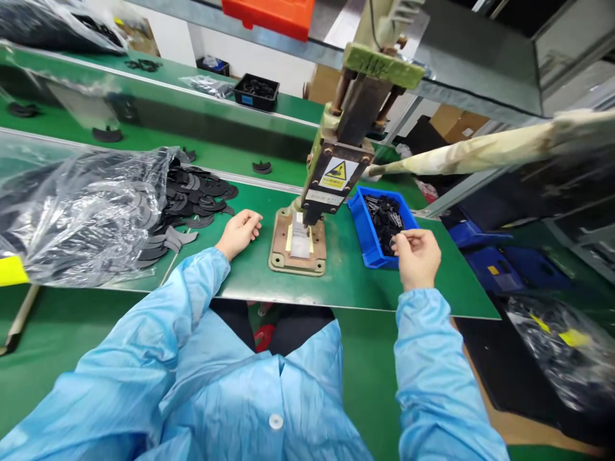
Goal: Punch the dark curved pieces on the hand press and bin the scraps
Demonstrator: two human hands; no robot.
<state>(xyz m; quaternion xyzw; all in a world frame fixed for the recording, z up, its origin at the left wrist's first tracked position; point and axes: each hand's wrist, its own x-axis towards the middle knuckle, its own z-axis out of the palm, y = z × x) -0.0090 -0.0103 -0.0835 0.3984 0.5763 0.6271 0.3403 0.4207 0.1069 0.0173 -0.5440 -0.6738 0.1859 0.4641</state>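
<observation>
My left hand (239, 232) rests on the green bench with its fingers loosely curled, holding nothing that I can see, just right of a pile of flat black curved parts (192, 198). My right hand (417, 255) hovers at the near edge of a blue bin (361, 224) of small black parts, fingertips pinched on a small dark piece (396, 239). Between the hands stands a small press (336, 173) on a brown base plate (281, 246), with a pale block (300, 243) under its head.
A clear plastic bag (81, 211) of black parts lies at the left. A padded lever (480, 153) sticks out right from the press. A black tray (256, 91) sits on the far belt, an orange bin (269, 14) overhead. More blue bins (500, 262) stand lower right.
</observation>
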